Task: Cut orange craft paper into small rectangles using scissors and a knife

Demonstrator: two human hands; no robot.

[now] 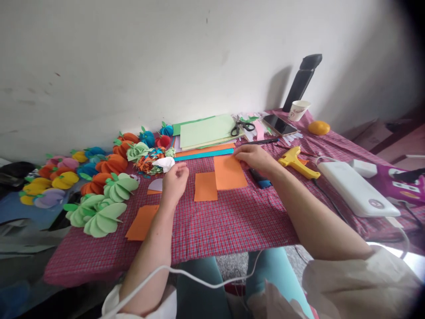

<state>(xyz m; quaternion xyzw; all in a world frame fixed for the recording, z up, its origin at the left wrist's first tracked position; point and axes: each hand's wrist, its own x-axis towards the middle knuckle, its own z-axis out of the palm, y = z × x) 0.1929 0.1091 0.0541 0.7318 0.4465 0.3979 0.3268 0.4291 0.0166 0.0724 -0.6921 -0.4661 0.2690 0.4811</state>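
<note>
My right hand (254,158) pinches the upper right edge of an orange paper sheet (229,175). That sheet's left edge meets a smaller orange paper piece (205,187) on the cloth. Curled fingers form my left hand (175,182), with nothing visible in them. Just behind it is a crumpled white tissue (164,164), beside a heap of colourful paper scraps (149,160). Partly hidden by my left forearm lies a stack of orange paper (142,223). A lilac paper piece (155,185) sits between that stack and the scraps. Beyond my hands runs a blue paper strip (204,154).
Several paper pumpkins (113,164) crowd the left side. Green paper sheets (206,132) and scissors (242,127) lie at the back. On the right are a yellow glue gun (298,164), a white power bank (357,188), a phone (279,124), a paper cup (299,110) and an orange fruit (319,128).
</note>
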